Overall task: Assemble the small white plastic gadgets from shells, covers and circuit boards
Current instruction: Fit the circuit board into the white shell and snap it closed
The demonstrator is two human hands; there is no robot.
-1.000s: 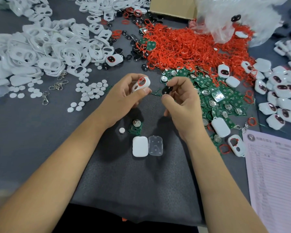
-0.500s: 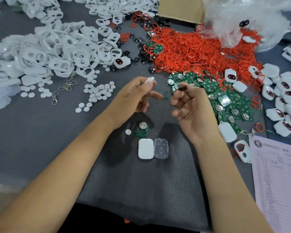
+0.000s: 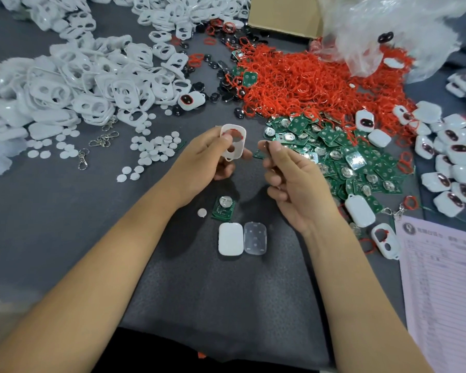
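My left hand (image 3: 202, 160) holds a white shell (image 3: 233, 142) with two holes and a red ring in it, its hollow side turned toward me. My right hand (image 3: 293, 179) pinches a small dark lens piece (image 3: 267, 145) between thumb and forefinger, just right of the shell. Below the hands on the grey mat lie a green circuit board with a coin cell (image 3: 223, 207), a small white disc (image 3: 201, 212), a white cover (image 3: 230, 238) and a clear cover (image 3: 254, 238) side by side.
White shells (image 3: 73, 84) are heaped at the left, with white discs (image 3: 156, 149) and metal clasps (image 3: 102, 138). Red rings (image 3: 307, 82) and green boards (image 3: 339, 157) pile up at the right. Finished gadgets (image 3: 457, 162) lie far right, above a printed sheet (image 3: 444, 278). A cardboard box (image 3: 283, 14) and a plastic bag (image 3: 393, 30) stand behind.
My left hand has turned the shell over, so its hollow side now faces me. My right hand has kept the dark piece pinched close beside it.
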